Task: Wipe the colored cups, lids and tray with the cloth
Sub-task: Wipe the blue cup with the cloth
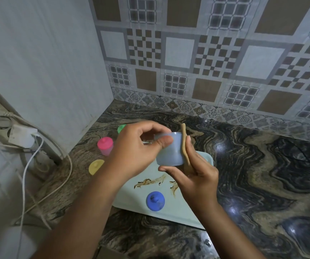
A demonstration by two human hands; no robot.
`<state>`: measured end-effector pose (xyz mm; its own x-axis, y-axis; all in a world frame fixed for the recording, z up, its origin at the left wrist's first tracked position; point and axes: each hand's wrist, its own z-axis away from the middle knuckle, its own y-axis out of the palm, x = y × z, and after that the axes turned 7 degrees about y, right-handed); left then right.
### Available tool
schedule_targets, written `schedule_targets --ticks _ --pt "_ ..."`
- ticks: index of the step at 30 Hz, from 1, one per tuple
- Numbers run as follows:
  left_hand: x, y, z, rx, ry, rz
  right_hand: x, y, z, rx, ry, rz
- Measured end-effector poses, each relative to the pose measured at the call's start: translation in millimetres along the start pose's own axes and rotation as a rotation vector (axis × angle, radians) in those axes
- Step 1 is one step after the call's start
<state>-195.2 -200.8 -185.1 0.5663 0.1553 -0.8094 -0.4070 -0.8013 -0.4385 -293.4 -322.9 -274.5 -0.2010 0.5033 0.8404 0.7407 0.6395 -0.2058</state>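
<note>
Two bare forearms reach in from the bottom edge, meeting over the tray. The left hand (131, 156) grips a pale blue cup (169, 152) near its rim, thumb on the outside wall and fingers curled over the top, so the cup is held up above the far end of the tray. The right hand (197, 174) holds a tan cloth (183, 139) flat against the cup's right side, with its fingers running up along the cloth and its thumb stretched under the cup's base. The top of the cloth sticks up past the rim.

Below the hands, the mint-green tray (187, 212) lies on the swirled marble counter (262, 174), with brown smears (150, 181) across its middle. A blue lid (155, 200) sits on its near part.

To the left of the tray, on the counter, a pink cup (105, 145) stands upright with its lid on, and a yellow lid (96, 166) lies nearer. Something green (121, 128) peeks out behind the left hand, mostly hidden.

Further left, a white charger (22, 136) and its cable (27, 165) hang by the wall. Patterned tiles (206, 53) back the counter.
</note>
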Motion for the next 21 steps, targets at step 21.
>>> schedule_targets --ticks 21 --pt "6 -7 -5 -0.03 -0.205 0.303 3 4 -7 -0.059 0.133 -0.407"
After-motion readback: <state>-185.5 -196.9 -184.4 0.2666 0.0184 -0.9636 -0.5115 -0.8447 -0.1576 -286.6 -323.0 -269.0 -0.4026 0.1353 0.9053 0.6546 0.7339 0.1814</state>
